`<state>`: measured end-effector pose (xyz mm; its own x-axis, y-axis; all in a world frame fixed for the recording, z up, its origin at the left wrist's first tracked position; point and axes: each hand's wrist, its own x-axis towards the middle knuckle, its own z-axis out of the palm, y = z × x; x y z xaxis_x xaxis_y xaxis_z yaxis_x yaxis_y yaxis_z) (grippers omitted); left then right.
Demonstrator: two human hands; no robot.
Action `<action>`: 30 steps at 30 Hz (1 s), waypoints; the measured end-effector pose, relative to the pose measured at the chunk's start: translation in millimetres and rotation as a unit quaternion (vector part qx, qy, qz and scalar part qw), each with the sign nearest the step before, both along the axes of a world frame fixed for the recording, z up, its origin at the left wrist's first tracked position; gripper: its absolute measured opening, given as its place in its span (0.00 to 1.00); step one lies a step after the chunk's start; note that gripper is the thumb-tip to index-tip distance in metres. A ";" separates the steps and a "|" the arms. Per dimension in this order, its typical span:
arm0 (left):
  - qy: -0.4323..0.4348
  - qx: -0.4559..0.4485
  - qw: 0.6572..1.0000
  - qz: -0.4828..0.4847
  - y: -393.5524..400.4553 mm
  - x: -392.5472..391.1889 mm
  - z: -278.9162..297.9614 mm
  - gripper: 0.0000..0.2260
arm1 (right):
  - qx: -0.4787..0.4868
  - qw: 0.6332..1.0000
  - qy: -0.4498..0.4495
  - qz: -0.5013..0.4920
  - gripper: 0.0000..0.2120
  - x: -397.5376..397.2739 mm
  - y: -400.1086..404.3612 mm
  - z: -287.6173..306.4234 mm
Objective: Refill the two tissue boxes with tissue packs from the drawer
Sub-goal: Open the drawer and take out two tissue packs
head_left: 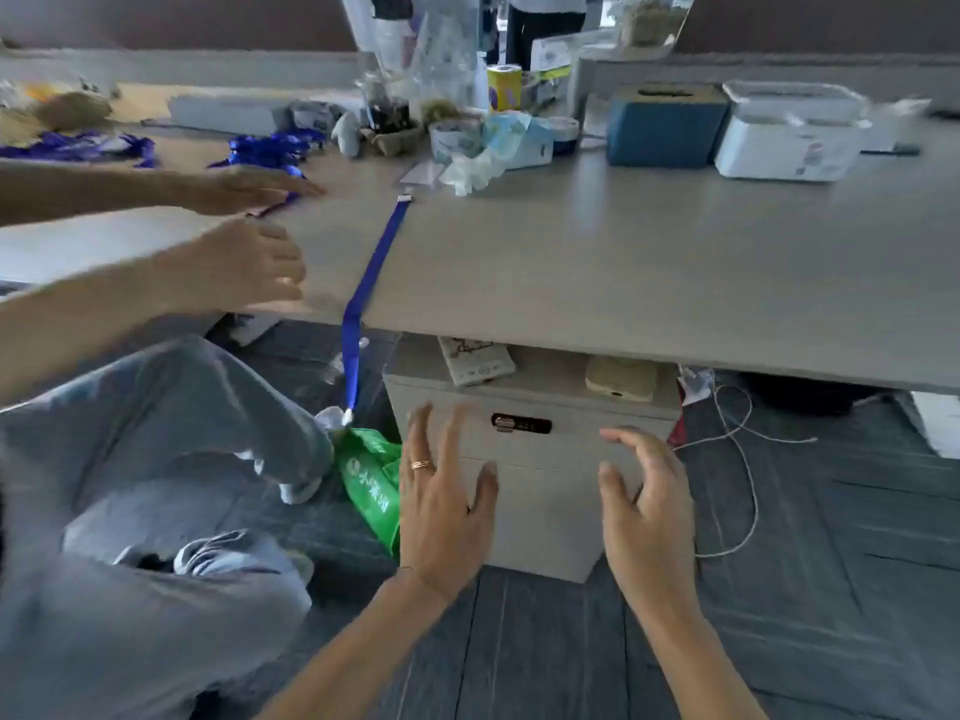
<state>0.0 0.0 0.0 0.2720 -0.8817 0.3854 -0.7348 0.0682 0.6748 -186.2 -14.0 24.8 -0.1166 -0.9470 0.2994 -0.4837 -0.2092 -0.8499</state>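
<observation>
A grey drawer cabinet point(540, 491) stands under the desk, its drawers closed, with a dark lock point(521, 424) on the top front. My left hand point(441, 506) and my right hand point(647, 511) hover in front of it, fingers spread, holding nothing. On the desk at the back right sit a blue tissue box point(665, 129) with a slot in its top and a white tissue box point(789, 142) with a clear lid. No tissue packs are visible.
Another person sits at the left in jeans point(156, 485), with both hands point(244, 226) over the desk point(597, 262). A blue lanyard point(371, 283) hangs off the desk edge. A green bag point(371, 485) lies left of the cabinet, white cables point(737, 459) on the floor at right. Clutter fills the desk's back.
</observation>
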 end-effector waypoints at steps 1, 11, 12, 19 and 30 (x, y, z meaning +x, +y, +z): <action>0.003 -0.013 1.000 0.017 -5.6 5.7 -10.7 0.31 | -0.020 1.000 0.006 -0.002 0.16 0.7 -1.7 -10.1; 0.074 -0.047 0.995 0.045 -66.6 41.0 -81.4 0.47 | -0.087 0.995 -0.006 -0.044 0.27 -2.9 -45.4 -100.3; 0.078 -0.052 0.994 0.046 -70.3 40.6 -82.7 0.48 | -0.089 0.995 -0.010 -0.034 0.27 -2.6 -48.8 -103.0; 0.112 -0.077 0.989 0.059 -80.5 39.1 -86.3 0.54 | -0.128 0.991 -0.021 -0.037 0.22 -0.4 -62.2 -105.8; 0.087 -0.034 0.994 0.054 -53.3 35.5 -76.1 0.52 | -0.086 0.991 -0.101 -0.034 0.17 8.8 -35.8 -95.4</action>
